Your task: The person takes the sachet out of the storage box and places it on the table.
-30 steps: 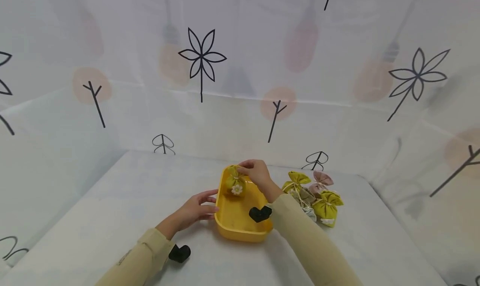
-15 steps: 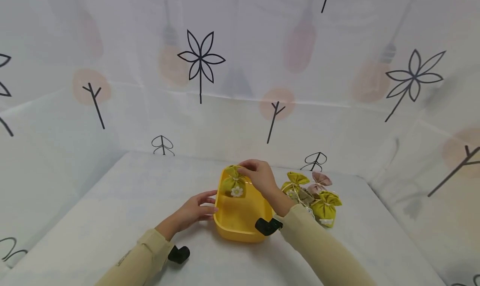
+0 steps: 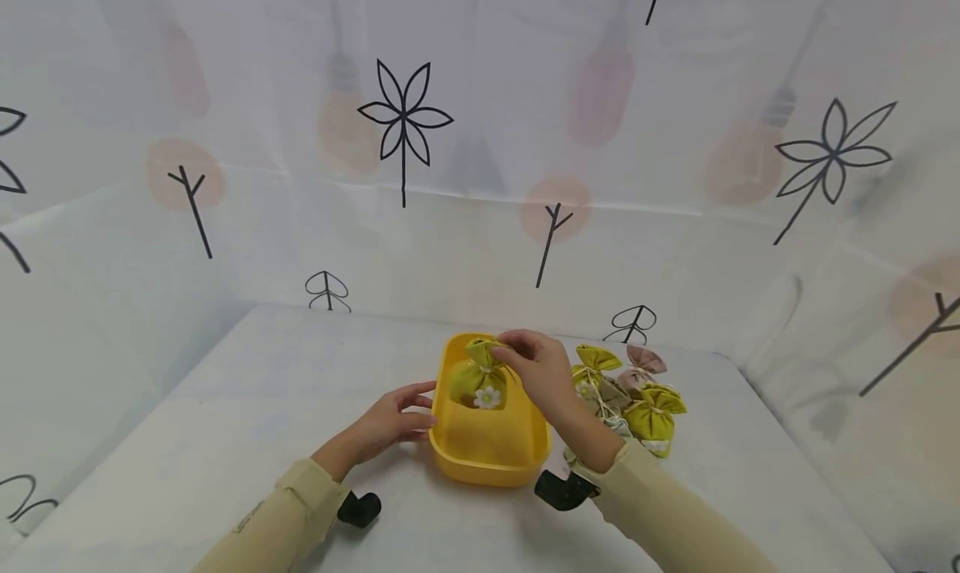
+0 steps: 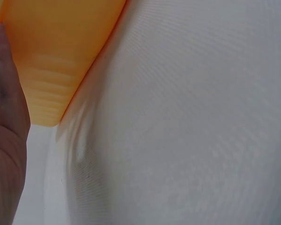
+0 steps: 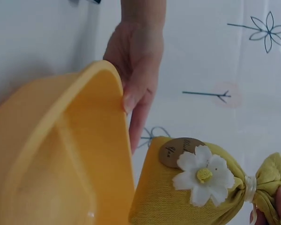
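Observation:
My right hand [image 3: 542,374] pinches the gathered top of a yellow-green drawstring sachet [image 3: 468,379] over the far part of a yellow plastic basin [image 3: 487,473]. A white flower and a brown tag decorate the sachet's front in the right wrist view, where a pale cord ties its neck [image 5: 250,188]. Only fingertips of that hand show there, at the lower right corner. My left hand [image 3: 386,427] touches the basin's left side with extended fingers, its thumb [image 5: 135,96] at the rim. Inside the basin, no other item shows.
Right of the basin lies a pile of sachets: yellow-green ones [image 3: 651,423], a pink one [image 3: 637,373] and a greyish one [image 3: 611,396]. White cloth [image 3: 300,389] covers the table, and a patterned curtain [image 3: 480,248] rises behind it. Black wrist-worn devices [image 3: 360,509] sit below both forearms.
My right hand and the sachet have shifted right and slightly toward me within the basin's outline. The right forearm has swung rightward. My left hand stays at the basin's side.

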